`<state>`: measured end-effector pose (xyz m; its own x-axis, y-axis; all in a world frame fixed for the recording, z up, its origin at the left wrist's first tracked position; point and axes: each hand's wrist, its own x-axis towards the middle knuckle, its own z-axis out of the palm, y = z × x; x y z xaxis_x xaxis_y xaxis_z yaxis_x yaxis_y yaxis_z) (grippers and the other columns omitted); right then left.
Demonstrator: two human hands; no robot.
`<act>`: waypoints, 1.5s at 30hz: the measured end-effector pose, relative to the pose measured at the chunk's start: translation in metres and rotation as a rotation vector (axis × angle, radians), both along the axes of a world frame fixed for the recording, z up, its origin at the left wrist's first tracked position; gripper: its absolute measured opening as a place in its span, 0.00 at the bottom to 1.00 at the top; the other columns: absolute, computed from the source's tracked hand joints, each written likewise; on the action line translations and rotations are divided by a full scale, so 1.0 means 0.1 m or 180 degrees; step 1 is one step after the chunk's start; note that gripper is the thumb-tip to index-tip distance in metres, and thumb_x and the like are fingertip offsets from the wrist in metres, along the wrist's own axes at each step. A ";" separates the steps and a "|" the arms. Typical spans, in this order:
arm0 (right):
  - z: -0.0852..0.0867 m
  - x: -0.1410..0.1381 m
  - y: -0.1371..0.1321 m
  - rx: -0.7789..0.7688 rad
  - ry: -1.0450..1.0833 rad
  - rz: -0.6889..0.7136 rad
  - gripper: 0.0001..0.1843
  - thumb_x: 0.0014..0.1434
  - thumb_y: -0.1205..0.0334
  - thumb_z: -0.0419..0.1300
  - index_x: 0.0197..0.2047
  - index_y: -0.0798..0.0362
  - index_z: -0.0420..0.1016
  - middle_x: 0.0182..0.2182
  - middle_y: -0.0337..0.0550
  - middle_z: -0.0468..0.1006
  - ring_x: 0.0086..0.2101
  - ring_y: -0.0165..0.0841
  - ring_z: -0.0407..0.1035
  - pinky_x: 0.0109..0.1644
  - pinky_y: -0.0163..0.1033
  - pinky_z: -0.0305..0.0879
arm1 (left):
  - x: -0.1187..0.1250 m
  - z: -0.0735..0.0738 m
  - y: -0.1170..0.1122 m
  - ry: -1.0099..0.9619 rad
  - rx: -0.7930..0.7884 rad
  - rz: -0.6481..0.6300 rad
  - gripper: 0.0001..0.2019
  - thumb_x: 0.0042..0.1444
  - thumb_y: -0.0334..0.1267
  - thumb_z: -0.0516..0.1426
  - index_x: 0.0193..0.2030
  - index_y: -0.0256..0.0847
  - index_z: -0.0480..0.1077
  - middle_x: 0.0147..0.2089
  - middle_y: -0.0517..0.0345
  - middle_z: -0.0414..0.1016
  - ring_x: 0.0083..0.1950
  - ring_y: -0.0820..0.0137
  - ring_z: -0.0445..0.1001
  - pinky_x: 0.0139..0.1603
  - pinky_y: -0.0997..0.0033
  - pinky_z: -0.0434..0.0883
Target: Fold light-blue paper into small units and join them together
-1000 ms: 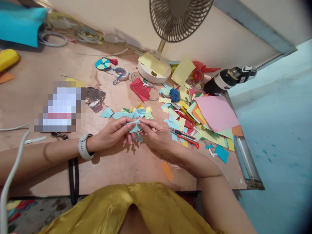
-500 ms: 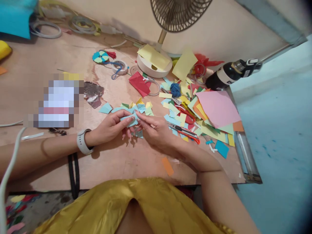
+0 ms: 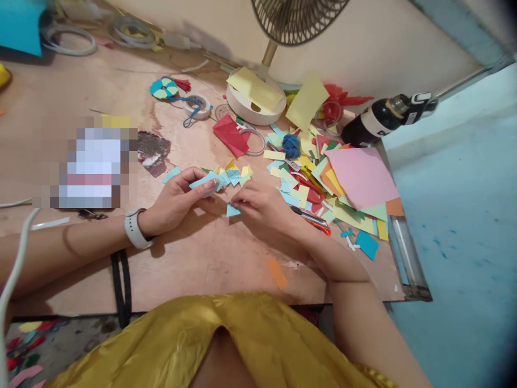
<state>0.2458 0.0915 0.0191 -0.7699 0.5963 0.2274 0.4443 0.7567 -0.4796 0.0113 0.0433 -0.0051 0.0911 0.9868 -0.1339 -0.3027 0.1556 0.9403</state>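
Observation:
My left hand [image 3: 183, 194] is closed, thumb on top, around a light blue paper piece [image 3: 202, 181]. A little to the right, my right hand [image 3: 260, 207] reaches down, its fingertips pinching a small light blue paper scrap [image 3: 233, 210] just above or at the table; the curled fingers partly hide the contact. Behind the hands lie several small folded papers [image 3: 233, 177] in light blue and yellow. Another light blue piece [image 3: 172, 174] lies behind my left wrist. To the right of my right hand rests a box cutter [image 3: 311, 218] with an orange end.
A fan with a white base [image 3: 255, 114] stands at the back. Coloured paper sheets [image 3: 361, 178], scissors with red handles [image 3: 309, 186] and blue yarn [image 3: 291, 146] lie right. A black bottle [image 3: 374, 121] leans near the wall. A white cable [image 3: 20, 275] crosses the left side.
My hands have moved apart. My left hand keeps the light blue paper, while my right hand has let go of it and come down to a separate light blue scrap.

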 end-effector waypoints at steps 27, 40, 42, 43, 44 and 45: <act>-0.26 -0.09 0.01 0.1039 0.1487 -0.0705 0.08 0.70 0.63 0.64 0.50 0.44 0.83 0.42 0.45 0.80 0.44 0.38 0.74 0.48 0.47 0.72 | 0.03 0.07 -0.09 -0.1089 -0.0330 -0.1124 0.09 0.63 0.43 0.69 0.41 0.41 0.78 0.44 0.56 0.82 0.50 0.66 0.81 0.56 0.66 0.76; -0.14 -0.02 0.04 0.1066 0.0556 -0.0001 0.21 0.69 0.63 0.61 0.64 0.45 0.77 0.44 0.46 0.77 0.43 0.39 0.69 0.50 0.49 0.70 | 0.01 0.03 -0.08 -0.0585 -0.0009 -0.0960 0.11 0.64 0.46 0.68 0.40 0.40 0.77 0.37 0.59 0.75 0.36 0.74 0.71 0.38 0.76 0.71; -0.12 0.01 0.14 0.1076 0.0799 0.0074 0.17 0.70 0.63 0.63 0.59 0.41 0.80 0.46 0.45 0.78 0.46 0.38 0.71 0.52 0.49 0.71 | 0.01 0.03 -0.07 -0.0552 -0.0034 -0.0910 0.12 0.63 0.46 0.69 0.39 0.40 0.76 0.36 0.60 0.73 0.33 0.75 0.68 0.35 0.78 0.69; -0.12 0.01 0.18 0.1091 0.0943 0.0153 0.15 0.70 0.64 0.64 0.57 0.41 0.82 0.48 0.46 0.78 0.48 0.38 0.72 0.53 0.49 0.72 | 0.00 0.03 -0.07 -0.0536 -0.0059 -0.0914 0.12 0.63 0.46 0.69 0.39 0.40 0.76 0.35 0.61 0.72 0.33 0.76 0.67 0.34 0.79 0.68; -0.13 0.02 0.23 0.1078 0.1083 0.0269 0.14 0.70 0.64 0.64 0.55 0.42 0.83 0.50 0.47 0.79 0.49 0.37 0.73 0.53 0.48 0.73 | 0.00 0.03 -0.07 -0.0522 -0.0086 -0.0924 0.13 0.63 0.46 0.69 0.39 0.39 0.76 0.35 0.61 0.73 0.33 0.76 0.67 0.34 0.79 0.68; -0.15 0.03 0.26 0.1012 0.1190 0.0403 0.13 0.70 0.65 0.64 0.55 0.43 0.83 0.52 0.48 0.80 0.50 0.37 0.74 0.52 0.46 0.74 | 0.00 0.03 -0.07 -0.0515 -0.0105 -0.0933 0.13 0.62 0.46 0.69 0.39 0.39 0.75 0.36 0.61 0.73 0.33 0.76 0.68 0.33 0.79 0.68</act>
